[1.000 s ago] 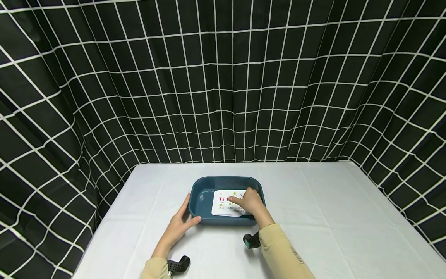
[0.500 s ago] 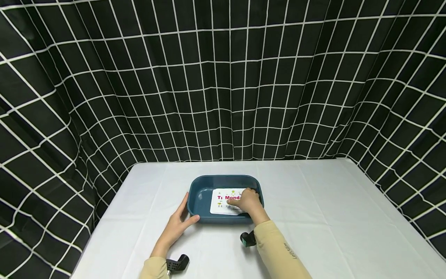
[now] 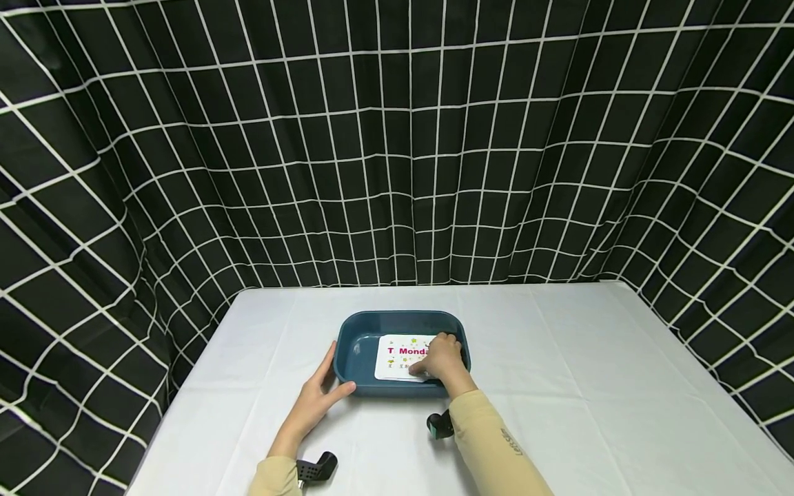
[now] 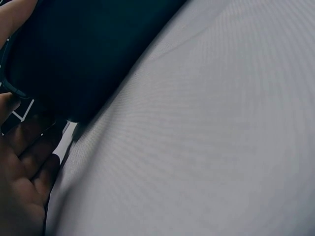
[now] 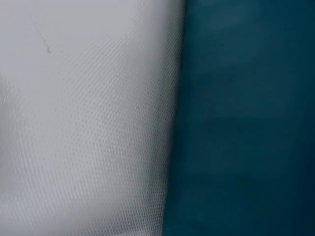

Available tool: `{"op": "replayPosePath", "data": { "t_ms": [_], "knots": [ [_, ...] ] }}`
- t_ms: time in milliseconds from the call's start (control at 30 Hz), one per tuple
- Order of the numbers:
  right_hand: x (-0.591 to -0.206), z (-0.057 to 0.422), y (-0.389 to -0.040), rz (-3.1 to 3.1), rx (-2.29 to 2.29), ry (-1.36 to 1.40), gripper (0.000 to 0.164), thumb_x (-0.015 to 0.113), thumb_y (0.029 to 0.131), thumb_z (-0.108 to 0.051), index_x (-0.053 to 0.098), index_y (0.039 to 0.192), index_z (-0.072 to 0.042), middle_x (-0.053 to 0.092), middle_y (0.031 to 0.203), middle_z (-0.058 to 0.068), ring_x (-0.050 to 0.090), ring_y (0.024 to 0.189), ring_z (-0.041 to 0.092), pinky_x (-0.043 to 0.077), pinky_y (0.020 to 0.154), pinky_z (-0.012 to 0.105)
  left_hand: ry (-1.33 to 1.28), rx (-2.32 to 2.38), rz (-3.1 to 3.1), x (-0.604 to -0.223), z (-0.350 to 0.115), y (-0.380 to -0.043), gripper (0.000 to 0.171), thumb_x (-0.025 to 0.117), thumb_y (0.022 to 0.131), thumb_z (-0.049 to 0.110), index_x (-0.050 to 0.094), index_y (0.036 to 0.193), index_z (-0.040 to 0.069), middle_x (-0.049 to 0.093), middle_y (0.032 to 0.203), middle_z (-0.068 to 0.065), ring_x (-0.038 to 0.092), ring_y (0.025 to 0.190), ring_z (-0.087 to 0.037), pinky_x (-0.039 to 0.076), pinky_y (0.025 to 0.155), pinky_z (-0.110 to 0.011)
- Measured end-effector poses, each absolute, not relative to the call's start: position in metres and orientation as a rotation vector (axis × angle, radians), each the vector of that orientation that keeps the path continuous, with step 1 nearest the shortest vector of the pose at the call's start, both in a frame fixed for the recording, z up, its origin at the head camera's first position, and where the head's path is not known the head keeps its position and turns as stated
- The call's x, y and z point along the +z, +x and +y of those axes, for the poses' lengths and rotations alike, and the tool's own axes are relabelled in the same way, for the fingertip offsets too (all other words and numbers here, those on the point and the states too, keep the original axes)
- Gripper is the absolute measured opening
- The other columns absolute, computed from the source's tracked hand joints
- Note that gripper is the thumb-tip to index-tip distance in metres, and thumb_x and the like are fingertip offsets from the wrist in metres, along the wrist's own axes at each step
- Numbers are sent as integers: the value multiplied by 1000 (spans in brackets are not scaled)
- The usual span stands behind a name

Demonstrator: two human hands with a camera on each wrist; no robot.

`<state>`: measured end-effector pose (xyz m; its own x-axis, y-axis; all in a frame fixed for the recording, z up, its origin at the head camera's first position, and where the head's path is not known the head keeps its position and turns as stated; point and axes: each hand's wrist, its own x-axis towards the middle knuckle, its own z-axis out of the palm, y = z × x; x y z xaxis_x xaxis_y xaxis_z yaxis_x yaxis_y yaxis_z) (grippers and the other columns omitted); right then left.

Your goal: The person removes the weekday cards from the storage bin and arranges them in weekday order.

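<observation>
A blue plastic box (image 3: 366,390) stands on the table in the head view. White flashcards (image 3: 384,365) lie inside it, towards the right. The upper card, printed "Monda…" in red, overlaps one whose "T" shows at its left. My right hand (image 3: 444,362) reaches into the box and holds the cards' right side, thumb bent over the face and fingers at the far edge. My left hand (image 3: 314,399) rests at the box's near left corner, thumb on the front rim, fingers stretched along the left side. In the left wrist view, loose fingers (image 4: 37,152) lie beside the dark box wall.
A white cloth covers the table (image 3: 558,386). Black curtains with a white grid (image 3: 409,138) surround its back and sides. The right wrist view holds only the box's outer wall (image 5: 241,118) and the cloth (image 5: 83,123).
My right thumb has drawn back towards the near right of the cards. More of the red "Monda…" print shows, and less of the other card's lettering. My left hand has kept its place on the box.
</observation>
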<state>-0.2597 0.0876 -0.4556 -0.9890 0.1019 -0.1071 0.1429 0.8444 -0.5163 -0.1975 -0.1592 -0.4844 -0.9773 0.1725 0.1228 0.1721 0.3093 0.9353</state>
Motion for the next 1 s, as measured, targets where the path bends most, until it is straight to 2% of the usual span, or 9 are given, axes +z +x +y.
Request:
{"op": "replayPosePath", "data": {
  "t_ms": [200,467,667,833,1000],
  "knots": [
    [-458,88,-262,2899,-913,247,86,89,59,-20,40,117,20,40,115,34,38,114,48,34,98,50,342,1806,2555,-484,-159,-197,83,71,83,23,19,148,26,26,148,-5,30,132,-27,22,106,-46],
    [-460,87,-268,2801,-921,345,86,89,59,-14,38,121,19,46,108,32,44,110,46,37,95,52,311,1793,2565,-483,-158,-196,83,71,83,23,19,148,27,29,147,-8,30,131,-30,22,106,-48],
    [-456,88,-267,2792,-962,347,83,87,62,-12,38,121,20,46,109,34,42,113,50,37,93,55,328,1784,2594,-482,-157,-196,83,71,83,22,20,148,26,31,146,-9,32,131,-28,23,106,-46],
    [-456,91,-264,2791,-1050,327,81,86,63,-9,37,123,15,47,110,32,47,108,45,40,91,53,341,1794,2595,-488,-159,-199,84,71,82,26,20,148,28,32,145,-8,32,131,-28,23,106,-47],
    [-458,93,-263,2806,-1170,280,69,82,66,-1,44,122,10,47,110,28,50,97,36,44,85,49,335,1778,2599,-484,-159,-197,83,71,83,24,19,148,27,33,145,-10,33,130,-28,23,106,-48]
  ]
}}
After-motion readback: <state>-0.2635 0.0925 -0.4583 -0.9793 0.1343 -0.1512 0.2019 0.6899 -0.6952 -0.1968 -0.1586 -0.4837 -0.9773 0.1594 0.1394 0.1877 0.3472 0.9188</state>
